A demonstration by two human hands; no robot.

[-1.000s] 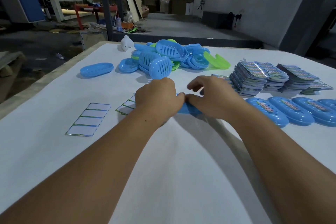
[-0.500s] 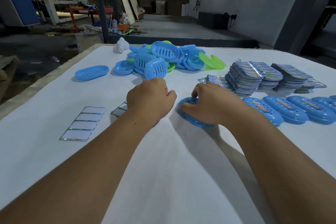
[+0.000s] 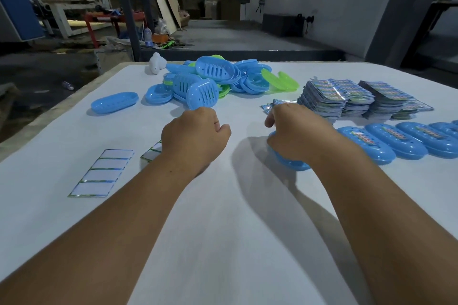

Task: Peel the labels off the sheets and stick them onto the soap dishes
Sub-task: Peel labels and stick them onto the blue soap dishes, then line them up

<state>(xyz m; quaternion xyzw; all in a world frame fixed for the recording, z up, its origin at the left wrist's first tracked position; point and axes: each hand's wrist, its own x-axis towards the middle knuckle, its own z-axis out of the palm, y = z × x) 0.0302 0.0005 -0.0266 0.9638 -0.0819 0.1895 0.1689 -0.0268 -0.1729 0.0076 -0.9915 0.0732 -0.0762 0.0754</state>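
Head view: right hand (image 3: 295, 136) now gripping soap dish (image 3: 290, 163), sliding it toward labelled row (image 3: 401, 138); left hand (image 3: 195, 136) pulled off, curled, empty. Next label soon.

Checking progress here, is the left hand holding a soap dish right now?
No, the left hand is curled with nothing in it, while the right hand grips the blue soap dish.
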